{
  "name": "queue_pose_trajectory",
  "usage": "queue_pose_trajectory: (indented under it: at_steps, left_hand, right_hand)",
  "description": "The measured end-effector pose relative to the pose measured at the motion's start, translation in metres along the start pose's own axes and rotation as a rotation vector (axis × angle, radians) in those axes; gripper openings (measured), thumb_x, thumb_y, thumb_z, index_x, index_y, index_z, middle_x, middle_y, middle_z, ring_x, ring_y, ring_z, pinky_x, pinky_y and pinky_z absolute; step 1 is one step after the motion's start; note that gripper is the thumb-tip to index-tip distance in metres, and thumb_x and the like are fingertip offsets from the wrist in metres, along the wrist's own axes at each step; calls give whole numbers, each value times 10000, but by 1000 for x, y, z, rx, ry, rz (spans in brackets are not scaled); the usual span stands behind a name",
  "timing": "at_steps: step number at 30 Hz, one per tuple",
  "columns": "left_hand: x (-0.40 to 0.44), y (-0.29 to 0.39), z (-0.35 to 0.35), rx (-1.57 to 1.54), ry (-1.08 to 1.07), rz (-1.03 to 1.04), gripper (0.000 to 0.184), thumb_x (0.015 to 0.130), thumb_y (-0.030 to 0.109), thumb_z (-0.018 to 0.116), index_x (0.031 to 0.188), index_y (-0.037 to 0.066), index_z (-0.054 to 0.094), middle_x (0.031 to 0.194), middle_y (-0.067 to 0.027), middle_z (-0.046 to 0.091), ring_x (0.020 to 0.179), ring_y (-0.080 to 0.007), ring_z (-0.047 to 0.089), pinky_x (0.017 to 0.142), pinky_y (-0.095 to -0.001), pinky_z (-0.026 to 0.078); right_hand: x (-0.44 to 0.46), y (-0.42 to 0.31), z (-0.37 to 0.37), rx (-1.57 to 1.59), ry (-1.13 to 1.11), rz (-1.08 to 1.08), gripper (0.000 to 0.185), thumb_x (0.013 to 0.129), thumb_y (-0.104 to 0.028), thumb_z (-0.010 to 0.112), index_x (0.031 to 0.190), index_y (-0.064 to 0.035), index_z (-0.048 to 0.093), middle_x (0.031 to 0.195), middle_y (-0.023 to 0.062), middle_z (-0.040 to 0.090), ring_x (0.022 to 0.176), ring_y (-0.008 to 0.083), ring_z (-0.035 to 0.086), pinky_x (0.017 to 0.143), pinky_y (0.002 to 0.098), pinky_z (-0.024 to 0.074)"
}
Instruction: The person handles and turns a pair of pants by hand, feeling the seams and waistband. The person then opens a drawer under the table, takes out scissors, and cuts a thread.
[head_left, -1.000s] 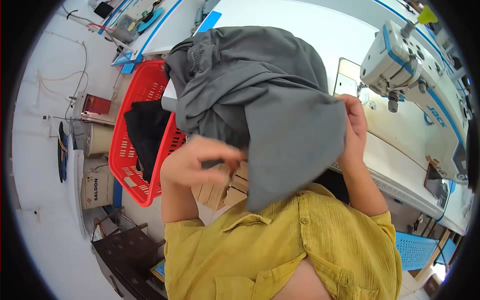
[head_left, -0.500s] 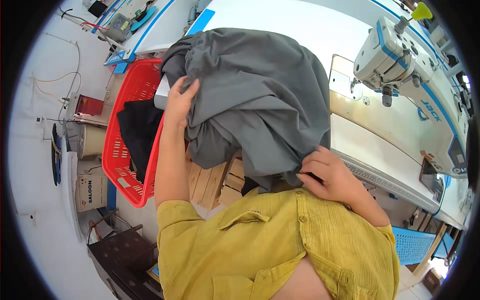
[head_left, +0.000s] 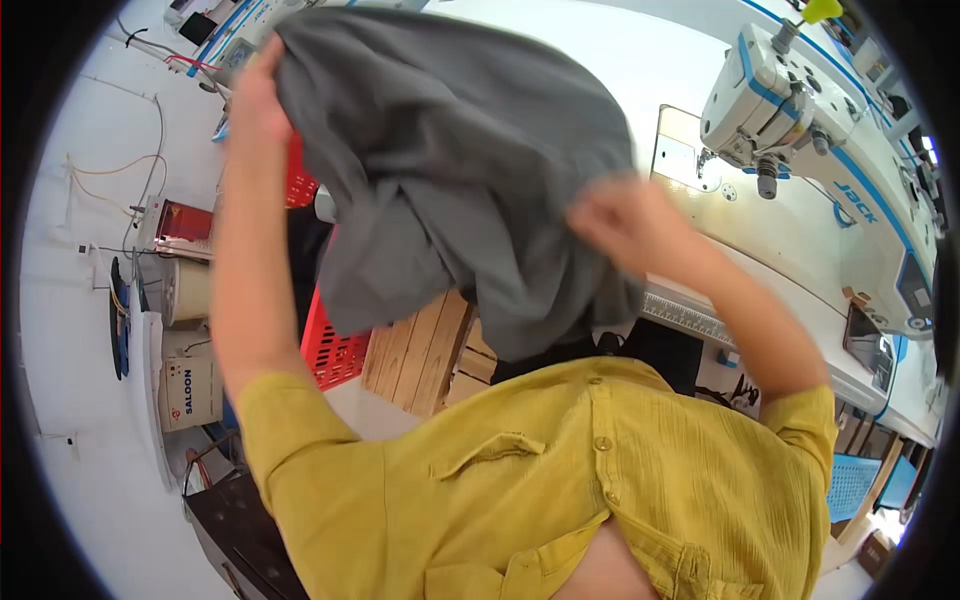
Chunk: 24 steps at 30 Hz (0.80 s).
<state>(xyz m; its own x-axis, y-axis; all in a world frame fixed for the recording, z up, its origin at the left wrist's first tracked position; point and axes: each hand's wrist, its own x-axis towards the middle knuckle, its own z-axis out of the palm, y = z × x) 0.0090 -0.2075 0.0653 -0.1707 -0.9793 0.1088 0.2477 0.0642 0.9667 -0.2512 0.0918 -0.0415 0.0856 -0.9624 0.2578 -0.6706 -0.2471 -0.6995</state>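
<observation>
A large grey cloth (head_left: 450, 150) hangs in loose folds between my two hands, partly over the white sewing table. My left hand (head_left: 262, 105), raised at the far left, is closed on the cloth's upper left corner. At the cloth's right side is my right hand (head_left: 625, 220), smeared by motion, with its fingers curled in on the cloth's edge. The lower folds droop in front of my yellow shirt. Whether the cloth is a finished garment cannot be made out.
A white sewing machine (head_left: 775, 105) stands on the table to the right, with a ruler strip (head_left: 685, 318) along the front edge. A red plastic basket (head_left: 335, 350) holding dark cloth is half hidden at left. Wooden slats (head_left: 415, 350) lie below. A phone (head_left: 868, 340) rests at right.
My left hand has moved up and to the left, lifting and spreading the cloth's corner. My right hand has risen with its side of the cloth, which now covers more of the basket.
</observation>
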Motion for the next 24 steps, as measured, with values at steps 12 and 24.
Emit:
queue_pose_trajectory:
  at_steps: [12,24]
  left_hand:
    - [-66,123,-37,-548,-937,358,658,948,537,488,1347,14,488,1328,-166,558,1230,-316,524,1080,-497,389]
    - [-181,-144,-54,214,-401,-328,137,942,68,580,1048,-18,577,908,-73,626,782,-146,596,756,-244,476]
  right_hand:
    - [158,13,-76,-69,689,308,268,868,-133,620,1086,18,659,1046,206,682,933,314,656,821,355,506]
    - [52,31,-3,573,450,387,284,921,-182,578,1119,5,659,918,79,673,844,153,591,770,253,461]
